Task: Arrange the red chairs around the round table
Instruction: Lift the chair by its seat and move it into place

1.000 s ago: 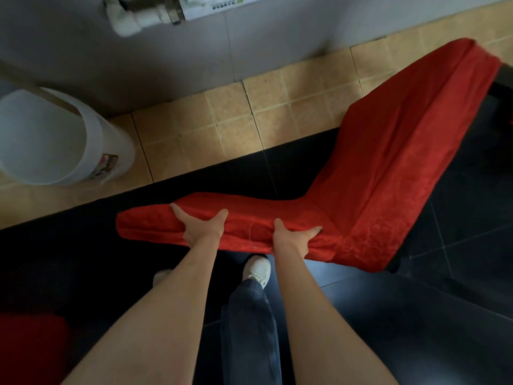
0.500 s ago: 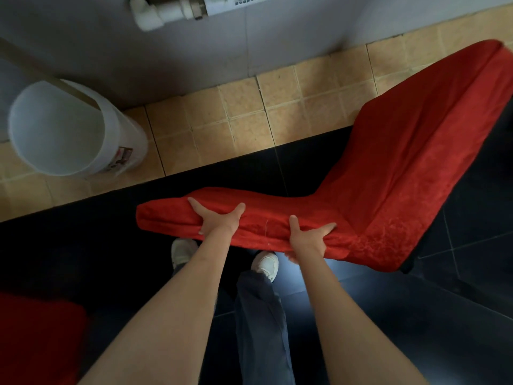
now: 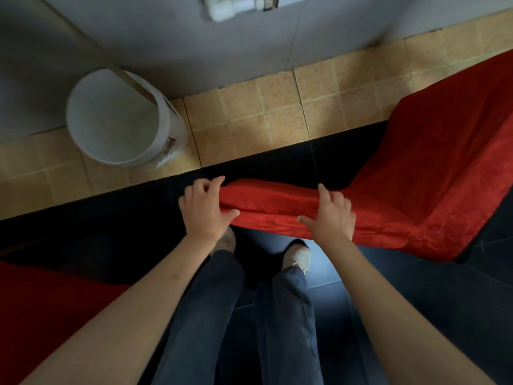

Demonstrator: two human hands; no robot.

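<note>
The fingers [image 3: 322, 190] of both hands curl over the red chair's [image 3: 433, 173] top edge near the wall, and the left hand [image 3: 204, 209] has slid to its end, so the chair looks ready to move.

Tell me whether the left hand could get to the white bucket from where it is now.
Probably yes, with a lean. The left hand grips the end of the red chair; only bare floor tiles lie between it and the white bucket, but it must let go first.
</note>
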